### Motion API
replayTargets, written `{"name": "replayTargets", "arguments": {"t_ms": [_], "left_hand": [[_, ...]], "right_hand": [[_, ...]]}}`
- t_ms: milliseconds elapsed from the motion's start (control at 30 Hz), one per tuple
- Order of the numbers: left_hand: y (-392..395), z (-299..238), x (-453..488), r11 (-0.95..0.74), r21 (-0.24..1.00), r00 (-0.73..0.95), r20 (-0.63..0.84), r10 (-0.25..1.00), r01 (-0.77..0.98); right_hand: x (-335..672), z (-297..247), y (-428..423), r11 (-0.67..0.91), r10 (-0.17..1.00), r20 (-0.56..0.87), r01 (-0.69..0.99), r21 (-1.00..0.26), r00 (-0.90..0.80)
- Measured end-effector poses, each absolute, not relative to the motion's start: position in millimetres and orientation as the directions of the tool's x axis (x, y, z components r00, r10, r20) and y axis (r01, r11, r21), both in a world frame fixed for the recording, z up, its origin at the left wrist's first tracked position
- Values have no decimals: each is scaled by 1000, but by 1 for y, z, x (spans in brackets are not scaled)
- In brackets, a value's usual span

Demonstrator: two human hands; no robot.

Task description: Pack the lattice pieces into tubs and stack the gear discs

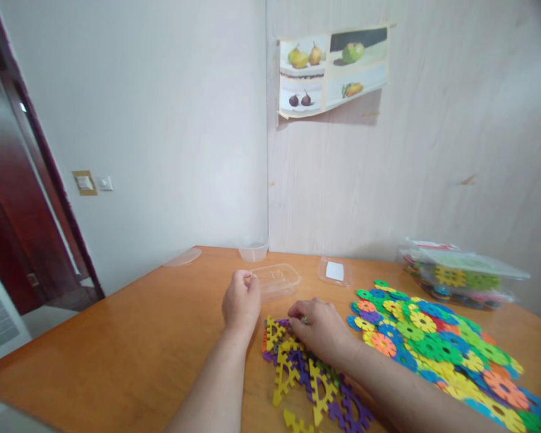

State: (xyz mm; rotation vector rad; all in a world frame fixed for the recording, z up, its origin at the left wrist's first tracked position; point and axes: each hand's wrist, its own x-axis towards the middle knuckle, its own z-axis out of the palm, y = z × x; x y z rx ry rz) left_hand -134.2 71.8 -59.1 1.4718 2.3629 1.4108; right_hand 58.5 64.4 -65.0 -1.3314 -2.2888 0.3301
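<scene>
My left hand (241, 305) is closed in a pinch at the left end of a clear plastic container (277, 282). Whether its fingers grip the rim or some small piece cannot be made out. My right hand (319, 328) reaches into a pile of notched plastic building pieces, fingers curled; a bit of a green piece (304, 319) shows between them. Yellow triangular pieces (321, 391) and purple pieces (354, 409) lie below that hand, partly covered by my forearm. A loose yellow piece (297, 422) sits nearest to me.
Right of my forearm spreads a heap of colourful flower-shaped discs (437, 343). Filled clear boxes (469, 273) stand at the back right. Along the back are a lid with a white label (335, 272), a small clear tub (253, 252) and an oval lid (184, 257). Walls border the wooden table (162, 337).
</scene>
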Motion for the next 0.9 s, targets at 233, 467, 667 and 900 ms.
{"name": "replayTargets", "arguments": {"t_ms": [233,467,667,900], "left_hand": [[68,-57,-126,30,645,-375,404,834,763],[69,-64,-122,-59,592,-183,340,922,804],[69,-69,-121,-115,558,-65,293,954,822],[71,-77,-119,-202,563,74,243,967,801]], "right_hand": [[73,-75,80,466,884,279,674,-573,-375],[74,-74,78,481,877,300,711,-514,-376],[72,-71,83,545,838,285,743,-388,-465],[75,-80,96,443,894,158,766,-465,-420]]}}
